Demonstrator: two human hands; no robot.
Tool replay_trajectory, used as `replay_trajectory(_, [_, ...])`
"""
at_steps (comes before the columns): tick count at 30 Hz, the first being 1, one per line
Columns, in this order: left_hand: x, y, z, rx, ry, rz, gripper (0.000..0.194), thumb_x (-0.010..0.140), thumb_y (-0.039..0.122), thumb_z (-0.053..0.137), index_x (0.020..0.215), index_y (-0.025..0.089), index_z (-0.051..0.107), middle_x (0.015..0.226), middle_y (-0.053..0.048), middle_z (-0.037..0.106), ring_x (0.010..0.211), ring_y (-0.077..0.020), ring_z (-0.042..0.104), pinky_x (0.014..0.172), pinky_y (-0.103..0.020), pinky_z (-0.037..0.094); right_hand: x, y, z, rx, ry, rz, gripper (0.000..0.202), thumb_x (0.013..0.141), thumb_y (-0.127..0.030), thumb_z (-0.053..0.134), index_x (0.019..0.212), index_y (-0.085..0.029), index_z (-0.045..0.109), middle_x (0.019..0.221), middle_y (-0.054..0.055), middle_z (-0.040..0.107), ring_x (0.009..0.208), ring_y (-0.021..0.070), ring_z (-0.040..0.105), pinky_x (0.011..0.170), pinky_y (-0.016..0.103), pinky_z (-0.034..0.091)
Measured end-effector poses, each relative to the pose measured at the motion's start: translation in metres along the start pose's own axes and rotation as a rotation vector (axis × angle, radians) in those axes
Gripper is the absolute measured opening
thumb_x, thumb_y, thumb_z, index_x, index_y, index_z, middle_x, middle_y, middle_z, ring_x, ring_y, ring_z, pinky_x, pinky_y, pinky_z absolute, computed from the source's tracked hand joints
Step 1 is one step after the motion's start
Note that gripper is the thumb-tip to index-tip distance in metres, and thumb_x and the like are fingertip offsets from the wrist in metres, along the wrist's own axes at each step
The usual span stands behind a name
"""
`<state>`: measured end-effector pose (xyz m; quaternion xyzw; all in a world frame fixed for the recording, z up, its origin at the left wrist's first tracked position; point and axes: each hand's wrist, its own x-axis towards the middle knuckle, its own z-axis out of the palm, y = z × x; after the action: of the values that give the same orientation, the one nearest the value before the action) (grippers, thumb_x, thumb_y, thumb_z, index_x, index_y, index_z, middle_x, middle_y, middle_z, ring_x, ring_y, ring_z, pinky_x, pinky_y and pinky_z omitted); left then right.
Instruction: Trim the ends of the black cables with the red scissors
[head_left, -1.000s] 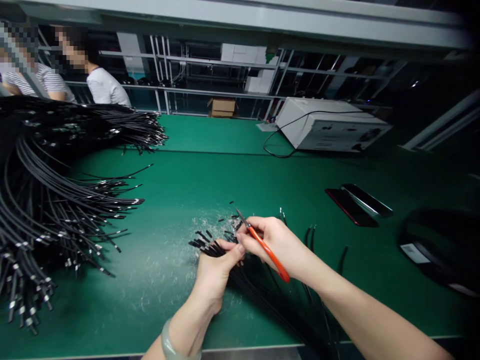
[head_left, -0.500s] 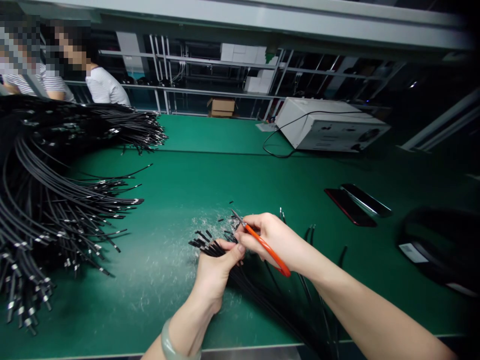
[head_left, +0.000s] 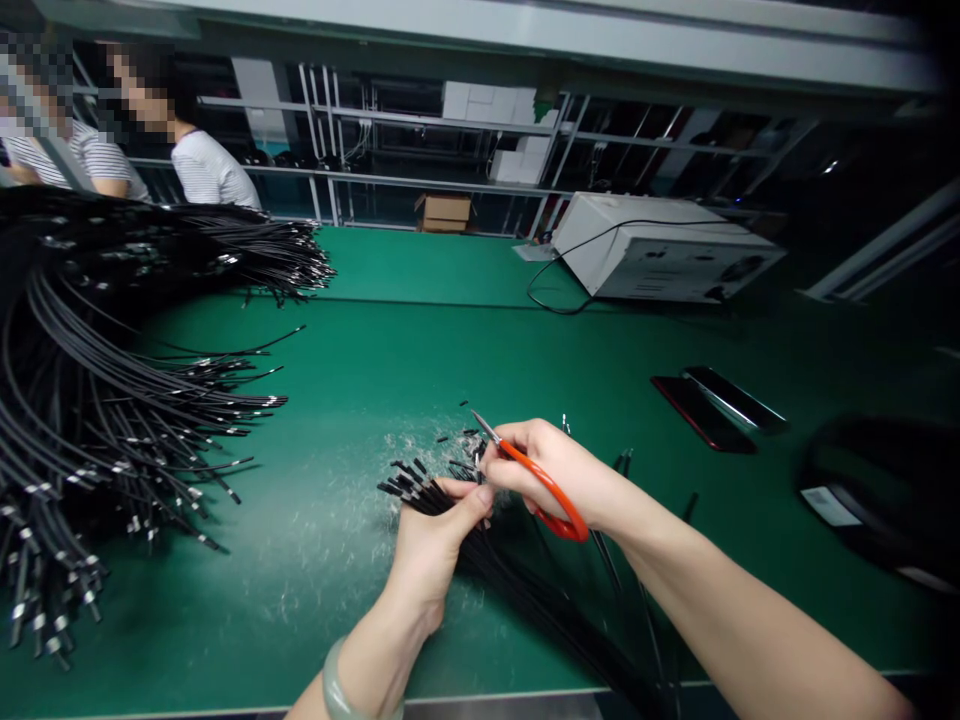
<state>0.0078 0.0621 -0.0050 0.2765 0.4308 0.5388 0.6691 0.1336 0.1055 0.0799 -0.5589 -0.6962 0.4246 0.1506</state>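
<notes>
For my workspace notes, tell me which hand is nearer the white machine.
Right. The right hand is in front of the white machine, toward its left; the left hand is farther away and more to the left.

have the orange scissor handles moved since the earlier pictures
Yes: the orange handles have swung slightly up and to the right in the picture, judged against the white machine.

L grip [head_left: 429,548] holds blk cables [head_left: 517,585], R grip [head_left: 559,468] orange-hndl scissors [head_left: 534,468], over grn bench [head_left: 405,360].
</notes>
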Motion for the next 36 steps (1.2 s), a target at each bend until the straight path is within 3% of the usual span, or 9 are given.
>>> replay_trajectory(3, [-0.002, 0.002, 0.000, -0.017, -0.032, -0.010, 0.023, 0.066, 0.029, 0.073, 0.078, 0.011, 0.066, 0.067, -0.004, 0.064, 0.065, -0.0137, 0.056, 0.066, -0.025, 0.042, 0.001, 0.004, 0.000, 0.046, 0.009, -0.039, 0.013, 0.072, -0.027, 0.051, 0.067, -0.016, 0.049, 0.051, -0.005, 0.047, 0.040, 0.0065, 0.043, 0.039, 0.017, 0.032])
replay_trajectory(7, [-0.004, 0.005, 0.001, -0.035, -0.082, -0.001, 0.020, 0.071, 0.030, 0.070, 0.074, 0.011, 0.067, 0.067, -0.004, 0.064, 0.065, -0.0125, 0.054, 0.066, -0.024, 0.041, -0.002, 0.016, -0.003, 0.052, -0.015, -0.151, 0.019, 0.084, -0.033, 0.042, 0.080, -0.016, 0.050, 0.054, -0.004, 0.049, 0.043, 0.0077, 0.043, 0.044, 0.019, 0.035])
replay_trajectory(9, [-0.004, 0.005, 0.000, -0.047, -0.083, -0.031, 0.020, 0.071, 0.031, 0.070, 0.075, 0.011, 0.068, 0.067, -0.004, 0.063, 0.064, -0.0121, 0.054, 0.064, -0.024, 0.041, -0.005, 0.025, -0.006, -0.137, 0.066, -0.258, 0.020, 0.086, -0.034, 0.041, 0.083, -0.017, 0.050, 0.066, -0.001, 0.052, 0.055, 0.0096, 0.048, 0.052, 0.021, 0.039])
replay_trajectory(12, [-0.004, 0.004, 0.000, -0.077, -0.080, -0.079, 0.021, 0.070, 0.031, 0.071, 0.079, 0.012, 0.068, 0.068, -0.004, 0.064, 0.063, -0.0122, 0.054, 0.063, -0.023, 0.041, -0.011, 0.038, -0.010, -0.596, 0.199, -0.375, 0.016, 0.086, -0.032, 0.044, 0.082, -0.017, 0.049, 0.082, 0.003, 0.051, 0.065, 0.0118, 0.049, 0.059, 0.023, 0.039])
replay_trajectory(15, [-0.003, 0.003, 0.000, -0.086, -0.092, -0.068, 0.020, 0.071, 0.030, 0.070, 0.078, 0.011, 0.069, 0.068, -0.005, 0.064, 0.064, -0.0122, 0.054, 0.064, -0.024, 0.042, -0.014, 0.045, -0.009, -0.944, 0.204, -0.444, 0.016, 0.087, -0.029, 0.042, 0.078, -0.017, 0.048, 0.080, 0.004, 0.048, 0.063, 0.0131, 0.047, 0.056, 0.025, 0.036])
replay_trajectory(17, [-0.003, 0.003, 0.000, -0.080, -0.097, -0.059, 0.020, 0.071, 0.029, 0.069, 0.077, 0.010, 0.069, 0.067, -0.005, 0.063, 0.063, -0.0122, 0.054, 0.064, -0.024, 0.042, -0.013, 0.046, -0.006, -1.047, 0.197, -0.500, 0.016, 0.087, -0.028, 0.042, 0.078, -0.017, 0.048, 0.080, 0.004, 0.048, 0.065, 0.0139, 0.047, 0.058, 0.026, 0.035])
replay_trajectory(26, [-0.004, 0.004, -0.001, -0.075, -0.083, -0.102, 0.020, 0.068, 0.030, 0.072, 0.076, 0.011, 0.069, 0.066, -0.004, 0.063, 0.061, -0.0114, 0.053, 0.061, -0.023, 0.042, -0.004, 0.045, -0.007, -1.188, 0.176, -0.613, 0.012, 0.088, -0.019, 0.043, 0.078, -0.018, 0.050, 0.076, 0.002, 0.051, 0.064, 0.0136, 0.046, 0.058, 0.027, 0.030])
replay_trajectory(36, [-0.003, 0.001, -0.002, -0.049, -0.079, -0.084, 0.019, 0.067, 0.030, 0.073, 0.072, 0.012, 0.067, 0.064, -0.003, 0.063, 0.062, -0.0115, 0.053, 0.062, -0.023, 0.041, -0.004, 0.026, -0.021, -1.288, 0.080, -0.699, 0.008, 0.082, -0.014, 0.051, 0.076, -0.018, 0.050, 0.072, 0.000, 0.053, 0.061, 0.0150, 0.046, 0.054, 0.029, 0.025])
